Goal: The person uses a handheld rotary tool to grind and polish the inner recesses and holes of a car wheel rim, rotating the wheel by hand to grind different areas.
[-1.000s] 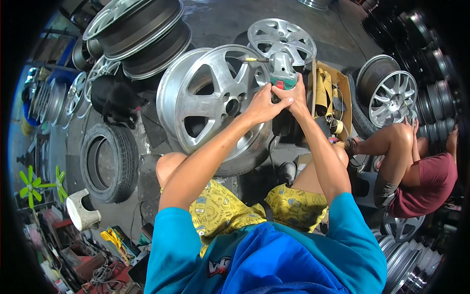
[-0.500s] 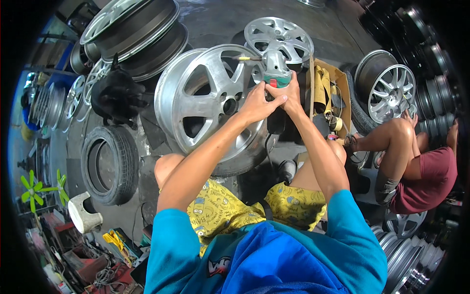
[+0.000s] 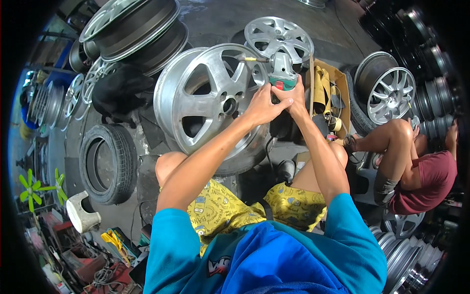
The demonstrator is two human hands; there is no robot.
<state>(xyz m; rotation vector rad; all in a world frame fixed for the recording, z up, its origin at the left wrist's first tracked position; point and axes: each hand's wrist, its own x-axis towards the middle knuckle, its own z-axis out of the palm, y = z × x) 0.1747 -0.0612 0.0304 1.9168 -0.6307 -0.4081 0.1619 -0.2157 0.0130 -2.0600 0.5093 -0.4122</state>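
Note:
Both of my hands grip a green angle grinder [image 3: 283, 73] with a grey metal head. A thin rod with a yellowish section [image 3: 254, 59] sticks out leftward from its head, over the right part of a silver alloy wheel rim [image 3: 208, 93]. Whether the rod's tip touches the metal I cannot tell. My left hand [image 3: 266, 105] wraps the tool's near end from the left, and my right hand [image 3: 293, 95] closes round it from the right, thumbs close together. The rim stands tilted towards me, resting on a tyre [image 3: 240, 164] between my knees.
Another silver rim [image 3: 279, 36] lies beyond. A cardboard box [image 3: 338, 78] of tools stands at right, near a rim on a tyre [image 3: 391, 95]. Stacked rims [image 3: 142, 36], a black animal [image 3: 117, 93] and a loose tyre [image 3: 107, 164] are at left. A co-worker [image 3: 421, 176] sits at right.
My hands and the grinder have shifted a little to the right and towards me. The black animal has lowered its raised part. The co-worker's arm has moved slightly.

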